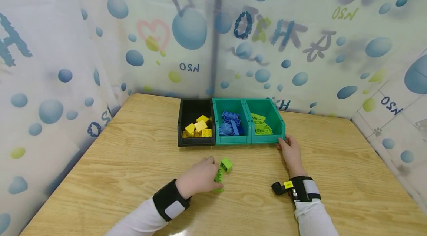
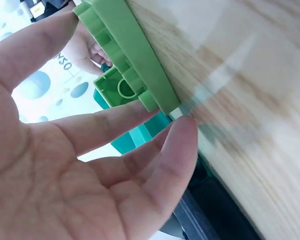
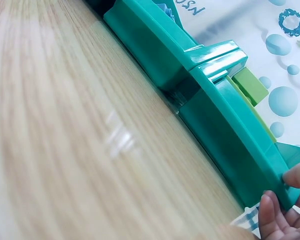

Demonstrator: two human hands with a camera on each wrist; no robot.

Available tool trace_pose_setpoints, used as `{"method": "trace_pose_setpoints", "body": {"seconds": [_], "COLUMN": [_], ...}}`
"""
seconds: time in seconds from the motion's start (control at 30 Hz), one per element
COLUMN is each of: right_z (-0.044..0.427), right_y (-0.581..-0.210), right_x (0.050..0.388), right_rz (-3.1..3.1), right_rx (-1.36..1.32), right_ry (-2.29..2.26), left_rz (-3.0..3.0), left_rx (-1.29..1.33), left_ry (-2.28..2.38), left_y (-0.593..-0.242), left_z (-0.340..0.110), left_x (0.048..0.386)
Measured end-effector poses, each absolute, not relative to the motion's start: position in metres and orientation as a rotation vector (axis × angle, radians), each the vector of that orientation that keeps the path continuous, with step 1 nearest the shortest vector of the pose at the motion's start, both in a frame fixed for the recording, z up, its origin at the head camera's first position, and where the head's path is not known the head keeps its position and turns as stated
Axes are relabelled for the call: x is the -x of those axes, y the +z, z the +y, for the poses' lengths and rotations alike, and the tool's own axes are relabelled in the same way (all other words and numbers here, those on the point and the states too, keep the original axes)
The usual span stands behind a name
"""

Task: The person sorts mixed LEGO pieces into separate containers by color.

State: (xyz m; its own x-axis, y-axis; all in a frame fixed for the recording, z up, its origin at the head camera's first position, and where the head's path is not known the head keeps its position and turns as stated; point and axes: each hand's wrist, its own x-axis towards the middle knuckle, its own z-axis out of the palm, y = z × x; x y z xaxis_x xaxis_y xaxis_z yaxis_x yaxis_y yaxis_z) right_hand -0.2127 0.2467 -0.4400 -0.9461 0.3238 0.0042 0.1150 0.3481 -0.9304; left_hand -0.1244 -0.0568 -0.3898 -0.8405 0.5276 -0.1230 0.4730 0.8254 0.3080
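My left hand (image 1: 200, 177) pinches a long light-green toy building brick (image 2: 140, 55) by its two ends, thumb at one and a finger at the other, low over the table. Just beyond it lies a shorter green brick (image 1: 227, 165), its hollow underside partly showing. At the front right corner of the right-hand teal bin (image 1: 268, 139), my right hand (image 1: 291, 154) grips the edge, with the thumb (image 3: 296, 176) on the rim and fingers curled below. Several green bricks (image 1: 261, 125) lie in that bin.
Left of that bin, joined in a row, are a teal bin (image 1: 233, 140) with blue bricks (image 1: 231, 122) and a black bin (image 1: 197, 141) with yellow bricks (image 1: 201, 125). The wooden table (image 1: 133, 154) meets a patterned cloth backdrop (image 1: 150, 43) behind.
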Motion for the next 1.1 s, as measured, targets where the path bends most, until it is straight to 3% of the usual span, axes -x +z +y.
{"method": "trace_pose_setpoints", "body": {"seconds": [1.1], "right_z": [0.2462], "right_y": [-0.4394], "right_x": [0.2114], "right_rz": [-2.408], "right_rx": [0.387], "right_ry": [1.656], "left_rz": [2.837], "left_rx": [-0.695], "left_ry": [0.364], "left_y": [-0.3899], "left_z": [-0.0629], "left_x": [0.1230]}}
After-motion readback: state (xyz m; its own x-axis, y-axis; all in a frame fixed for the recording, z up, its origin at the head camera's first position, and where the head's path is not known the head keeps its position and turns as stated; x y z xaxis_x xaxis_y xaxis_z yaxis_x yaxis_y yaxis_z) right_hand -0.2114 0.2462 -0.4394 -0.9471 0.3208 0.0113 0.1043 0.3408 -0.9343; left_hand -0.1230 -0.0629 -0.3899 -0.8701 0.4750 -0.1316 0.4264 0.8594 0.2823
